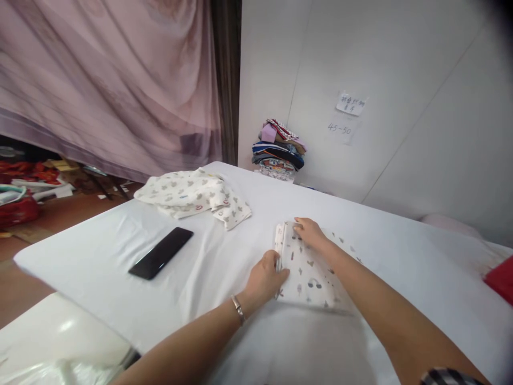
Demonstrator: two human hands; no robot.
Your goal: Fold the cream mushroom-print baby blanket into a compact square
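Observation:
A white cloth [308,267] with a small print of sunglasses and little plants lies folded on the white table cover. At its near left edge my left hand [264,278] is closed, thumb on top and fingers tucked at the folded side. My right hand [310,234] grips the far left corner of the same cloth, its fingers curled over the edge. Part of the cloth is hidden behind my right forearm. A second white garment [192,195] with a grey print lies loosely crumpled on the table, to the left and further back.
A black phone [161,253] rests on the white-covered table [160,326] at the left. Behind the table, a stack of folded clothes [278,149] stands against the wall under paper notes [350,104]. A pink curtain [120,80] hangs at the left. Something red [500,280] is at the right edge.

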